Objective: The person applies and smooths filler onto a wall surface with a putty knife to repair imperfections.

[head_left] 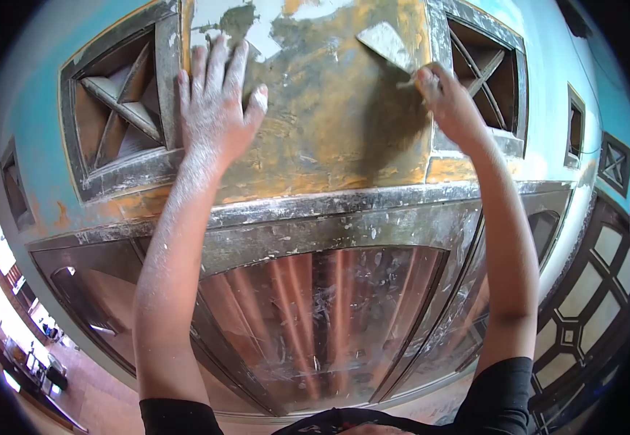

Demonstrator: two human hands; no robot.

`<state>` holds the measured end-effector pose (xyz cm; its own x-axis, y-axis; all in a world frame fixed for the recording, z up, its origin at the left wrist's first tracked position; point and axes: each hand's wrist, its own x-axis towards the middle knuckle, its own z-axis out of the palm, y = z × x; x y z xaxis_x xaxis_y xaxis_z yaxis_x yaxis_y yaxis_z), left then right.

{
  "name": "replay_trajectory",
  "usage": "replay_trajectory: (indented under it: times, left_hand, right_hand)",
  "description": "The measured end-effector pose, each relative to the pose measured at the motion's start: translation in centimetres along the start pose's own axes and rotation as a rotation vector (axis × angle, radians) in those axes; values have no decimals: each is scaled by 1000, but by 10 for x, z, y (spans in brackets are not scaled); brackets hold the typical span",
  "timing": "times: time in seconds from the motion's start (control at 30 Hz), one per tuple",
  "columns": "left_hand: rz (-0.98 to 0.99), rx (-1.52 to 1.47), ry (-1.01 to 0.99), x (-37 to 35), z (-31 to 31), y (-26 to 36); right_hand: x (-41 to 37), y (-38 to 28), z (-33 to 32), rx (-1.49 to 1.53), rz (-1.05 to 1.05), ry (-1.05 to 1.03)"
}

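Note:
My left hand, coated in white dust, lies with its fingers spread on the wall panel. That panel is patchy yellow and grey-brown, and white patches show near its top, beside my left fingertips. In my right hand is a putty knife, gripped by its handle. Its wide, whitish blade points up and left over the right part of the panel, and a dark shadow falls below it. The fingers of my right hand are wrapped round the handle, which they mostly hide.
Framed vents with crossed bars flank the panel, a left vent and a right vent. A paint-spattered ledge runs below, above a window with reddish curtains. A dark panelled door stands at right; tiled floor shows lower left.

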<state>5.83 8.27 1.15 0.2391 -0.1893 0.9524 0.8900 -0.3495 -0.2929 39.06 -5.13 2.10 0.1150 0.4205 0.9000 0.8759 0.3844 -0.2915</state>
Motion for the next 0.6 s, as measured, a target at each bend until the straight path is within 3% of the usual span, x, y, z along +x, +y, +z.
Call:
replay_trajectory:
  times: [0.17, 0.2, 0.33, 0.43, 0.5, 0.53, 0.6]
  left_hand:
    - [26, -34, -66, -18, -11, 3]
    - [23, -34, -82, -23, -13, 4]
    - [23, -38, -139, -34, -22, 6]
    - [43, -43, -156, -36, -23, 3]
    - [42, -38, -178, -38, -24, 3]
    - [40, -42, -178, -36, -24, 2]
    - [44, -35, -179, -37, -25, 2]
  right_hand:
    - [-30, -46, 16, 621, 57, -179]
    - [-32, -37, 25, 659, -47, -265]
    - [-55, -63, 63, 714, 13, -181]
    - [-56, -83, 76, 917, 70, -119]
    - [-34, -89, 78, 967, 35, -6]
    - [-6, -75, 87, 838, -42, 122]
    - [25, -85, 67, 875, 3, 148]
